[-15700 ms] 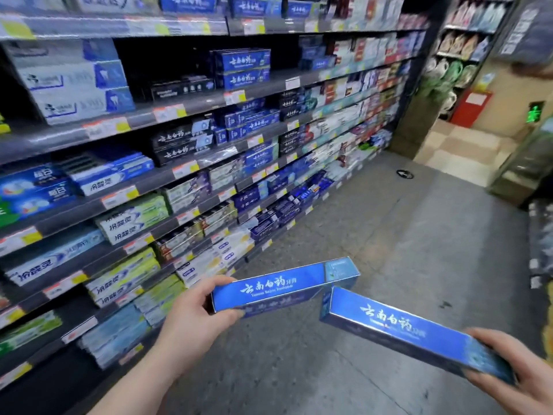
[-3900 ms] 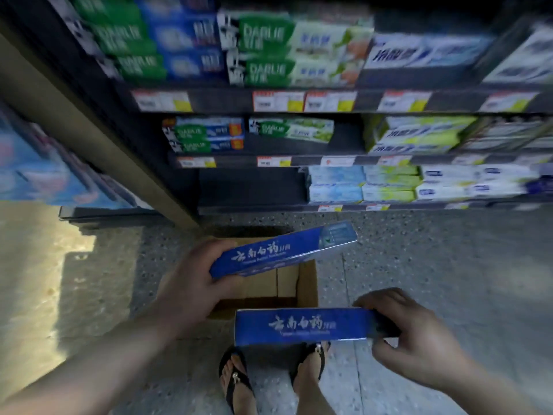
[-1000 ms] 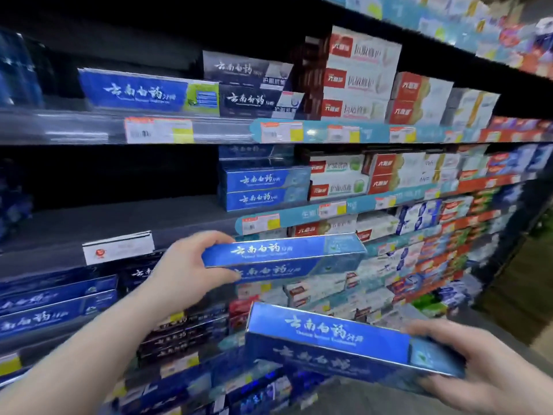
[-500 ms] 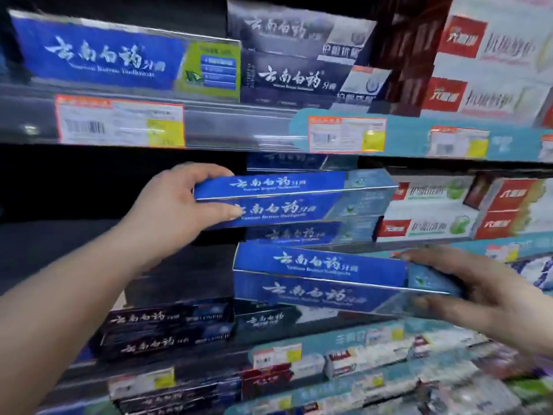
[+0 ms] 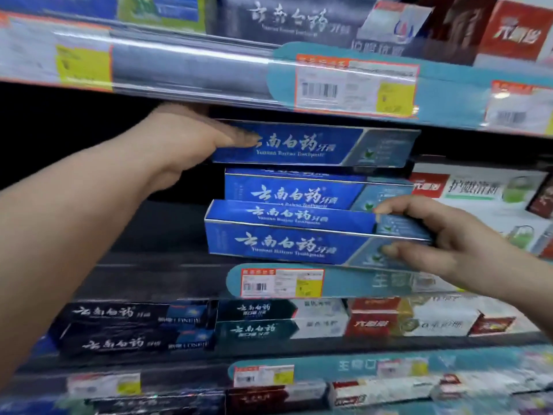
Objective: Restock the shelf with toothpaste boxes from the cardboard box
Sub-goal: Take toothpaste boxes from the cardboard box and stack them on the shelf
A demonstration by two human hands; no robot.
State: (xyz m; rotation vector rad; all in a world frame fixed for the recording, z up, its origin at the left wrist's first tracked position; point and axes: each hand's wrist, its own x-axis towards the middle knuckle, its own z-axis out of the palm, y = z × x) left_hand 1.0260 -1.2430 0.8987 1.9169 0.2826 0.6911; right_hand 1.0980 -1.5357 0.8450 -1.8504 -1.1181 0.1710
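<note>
Toothpaste boxes [image 5: 299, 145] look light, stiff, easily dented; hold them near the ends. Your left hand [image 5: 191, 139] grips the upper box [image 5: 311, 143] just above the shelved stack [image 5: 293, 191]; your right hand [image 5: 443, 235] pinches the lower box [image 5: 284, 244] before it.

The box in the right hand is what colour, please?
The box is blue with white lettering, greyish at one end; head view.

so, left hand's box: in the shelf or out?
Partly in: top blue box sits above the stacked box, left hand gripping its end; contact cannot tell.
</note>
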